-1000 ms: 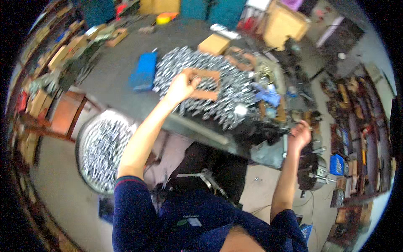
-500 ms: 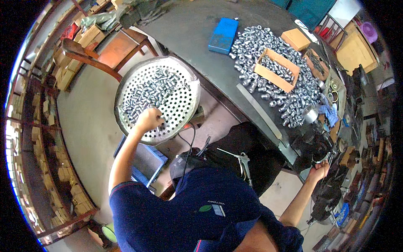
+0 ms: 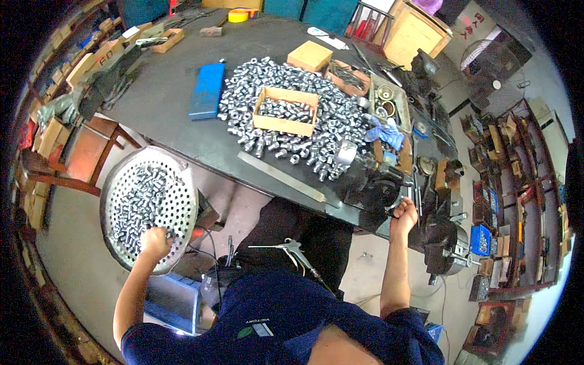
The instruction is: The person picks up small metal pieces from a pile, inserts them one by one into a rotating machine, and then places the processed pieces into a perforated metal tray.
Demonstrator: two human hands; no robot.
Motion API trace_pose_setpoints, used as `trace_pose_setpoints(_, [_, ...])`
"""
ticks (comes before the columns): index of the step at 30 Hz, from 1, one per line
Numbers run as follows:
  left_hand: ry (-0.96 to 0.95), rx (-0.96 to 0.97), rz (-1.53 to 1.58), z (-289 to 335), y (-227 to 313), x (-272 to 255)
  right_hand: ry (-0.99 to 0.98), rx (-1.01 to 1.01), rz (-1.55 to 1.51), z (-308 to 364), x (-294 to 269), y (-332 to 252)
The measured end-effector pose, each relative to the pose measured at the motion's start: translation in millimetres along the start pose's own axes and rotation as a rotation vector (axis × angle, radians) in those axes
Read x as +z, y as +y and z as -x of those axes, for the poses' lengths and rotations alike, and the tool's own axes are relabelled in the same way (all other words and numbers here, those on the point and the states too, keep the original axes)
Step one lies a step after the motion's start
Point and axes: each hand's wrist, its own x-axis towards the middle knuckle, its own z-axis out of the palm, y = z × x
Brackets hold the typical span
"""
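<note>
My left hand (image 3: 155, 242) reaches down into a round perforated metal basin (image 3: 176, 210) at my lower left, fingers closed among the small shiny metal cylinders (image 3: 137, 198) heaped in it. My right hand (image 3: 404, 214) grips a handle on the dark machine (image 3: 377, 188) at the near edge of the black workbench (image 3: 182, 131). A big pile of the same metal cylinders (image 3: 331, 131) covers the bench, and a shallow cardboard tray (image 3: 286, 111) with more of them sits in the pile.
A blue flat case (image 3: 207, 90) lies left of the pile, small cardboard boxes (image 3: 310, 56) behind it. A blue rag (image 3: 383, 131) and a bench vise (image 3: 447, 237) are at right. An air blow gun (image 3: 286, 248) hangs near my lap. Shelves line both sides.
A second ago my left hand was on the cardboard tray on the bench; it swung down to the perforated basin and now digs at its near edge. My right hand stayed on the machine handle.
</note>
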Motion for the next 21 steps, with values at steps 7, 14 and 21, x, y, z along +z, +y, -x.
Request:
trace_pose_setpoints(7, [0.351,0.167,0.474,-10,2,-33,0.008,0.006,0.004,4,-3,-2])
trace_pose_setpoints(14, [0.062,0.525,1.548,-67,139,-136,0.054,-0.011,0.038,1,-4,-1])
trace_pose_setpoints(21, [-0.215,0.878,1.736,-122,289,-158,0.121,-0.032,0.050,4,5,-3])
